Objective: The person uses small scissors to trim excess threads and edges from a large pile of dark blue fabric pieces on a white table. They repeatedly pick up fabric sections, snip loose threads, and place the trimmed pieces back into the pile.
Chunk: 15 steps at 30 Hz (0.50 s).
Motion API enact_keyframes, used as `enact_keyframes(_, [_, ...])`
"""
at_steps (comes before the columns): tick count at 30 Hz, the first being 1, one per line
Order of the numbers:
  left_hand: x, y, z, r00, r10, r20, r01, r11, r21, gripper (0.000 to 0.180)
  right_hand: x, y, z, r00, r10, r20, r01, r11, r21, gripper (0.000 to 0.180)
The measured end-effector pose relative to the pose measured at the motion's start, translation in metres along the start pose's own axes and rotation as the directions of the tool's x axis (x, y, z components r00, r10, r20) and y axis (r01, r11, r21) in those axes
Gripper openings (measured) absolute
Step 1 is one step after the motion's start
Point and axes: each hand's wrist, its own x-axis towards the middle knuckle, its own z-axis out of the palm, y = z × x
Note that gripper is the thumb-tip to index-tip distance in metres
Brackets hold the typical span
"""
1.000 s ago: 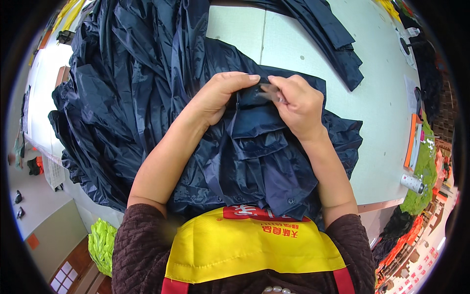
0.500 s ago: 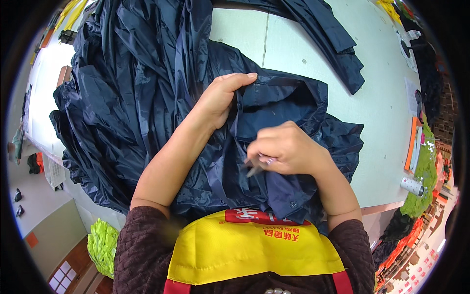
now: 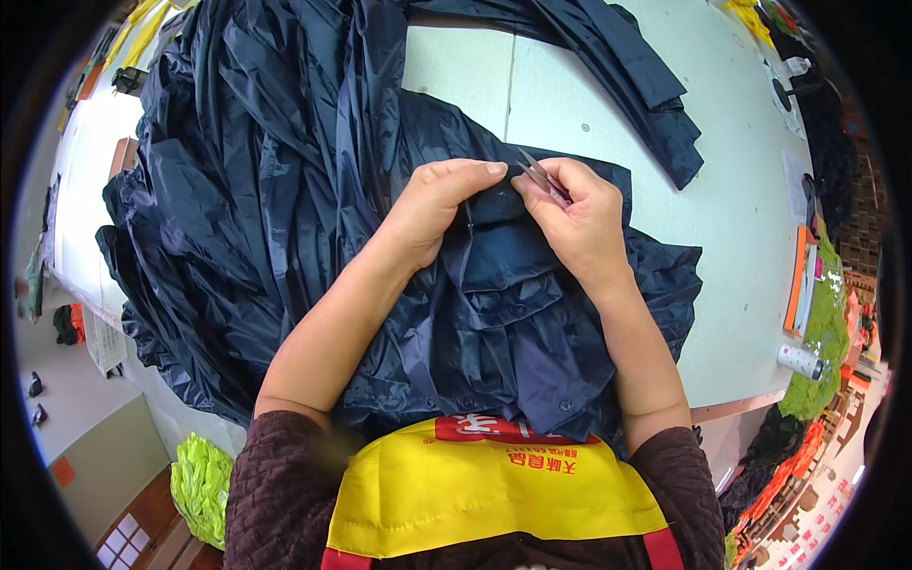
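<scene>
A dark navy garment (image 3: 256, 180) of thin, shiny fabric spreads in folds over the table and down to my apron. My left hand (image 3: 429, 207) is closed on an edge of it, thumb stretched along the top. Close to its thumb, my right hand (image 3: 587, 223) pinches the same edge between thumb and finger. A pair of thread snips (image 3: 548, 180) sits in that right hand, its pointed blades angled up and left above the fabric. Beneath both hands the cloth hangs in creases, with snap buttons near its lower edge.
The pale table (image 3: 750, 256) has a navy sleeve (image 3: 622, 81) lying across its far side. At the right edge are a white cylindrical container (image 3: 800, 362) and an orange flat item (image 3: 796, 285). Lime-green fabric (image 3: 201, 484) is piled at lower left.
My right hand has moved up and away from my body to the garment's edge, beside my left thumb. The opening in the cloth has folded closed. The snips now show clearly.
</scene>
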Motion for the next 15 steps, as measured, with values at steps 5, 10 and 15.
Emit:
enact_keyframes(5, [-0.002, 0.002, 0.003, 0.997, 0.078, -0.028, -0.076, 0.996, 0.054, 0.017, -0.012, -0.015, 0.002, 0.994, -0.027, 0.104, 0.021, 0.998, 0.059, 0.016])
enact_keyframes(10, [-0.001, 0.004, -0.001, 1.0, 0.008, 0.017, -0.007, 0.998, -0.055, 0.016, -0.029, -0.012, 0.006, 0.933, -0.177, 0.314, 0.219, 0.97, -0.106, 0.017])
enact_keyframes(15, [0.0, 0.005, -0.004, 0.999, -0.007, 0.038, 0.012, 0.992, -0.122, 0.019, -0.02, -0.019, -0.022, 0.906, -0.205, 0.37, 0.254, 0.963, -0.09, 0.023])
